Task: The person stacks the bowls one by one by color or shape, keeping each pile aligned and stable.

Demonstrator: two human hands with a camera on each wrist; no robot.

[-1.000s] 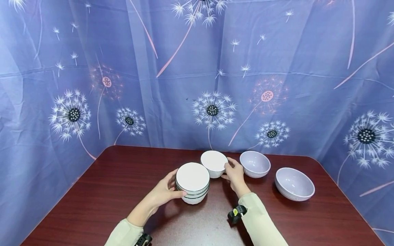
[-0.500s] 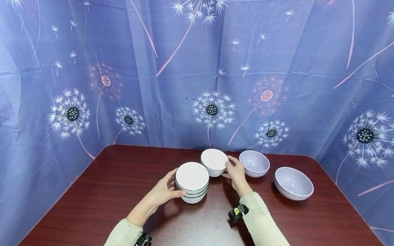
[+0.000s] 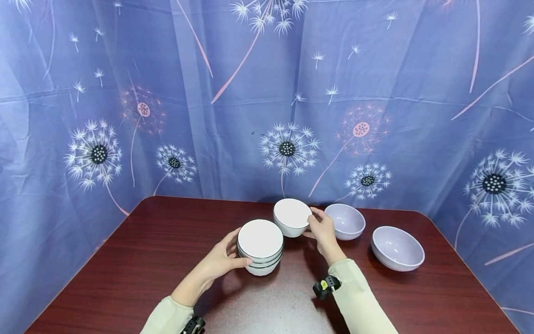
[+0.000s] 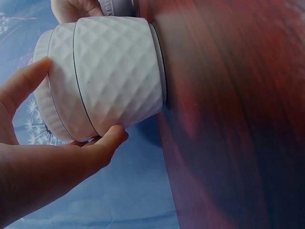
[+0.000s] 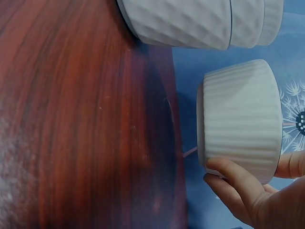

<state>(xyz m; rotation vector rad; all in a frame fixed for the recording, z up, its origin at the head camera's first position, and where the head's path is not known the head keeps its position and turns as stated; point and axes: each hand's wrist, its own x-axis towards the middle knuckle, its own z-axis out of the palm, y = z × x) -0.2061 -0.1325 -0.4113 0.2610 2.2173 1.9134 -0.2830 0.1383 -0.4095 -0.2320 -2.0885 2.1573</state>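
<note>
My left hand (image 3: 219, 260) grips the side of a stack of white bowls (image 3: 260, 239) with thin dark rims, thumb in front and fingers around the far left side. In the left wrist view the lowest bowl (image 4: 119, 67) has a diamond-patterned wall and stands on the table. To the right and behind the stack, my right hand (image 3: 323, 232) pinches a white bowl (image 3: 292, 218) by its right side, thumb near the rim. The right wrist view shows this bowl (image 5: 243, 119) with a ribbed wall, its base raised off the table, apart from the stack.
Two pale lilac-grey bowls, one (image 3: 345, 221) at the back just beyond my right hand and one (image 3: 397, 249) farther right, stand on the dark red wooden table (image 3: 158, 260). A blue dandelion-print curtain (image 3: 233, 139) hangs behind the table and at its sides.
The right hand has raised the white ribbed bowl a little and shifted it slightly right. My left hand and the stack have stayed in place.
</note>
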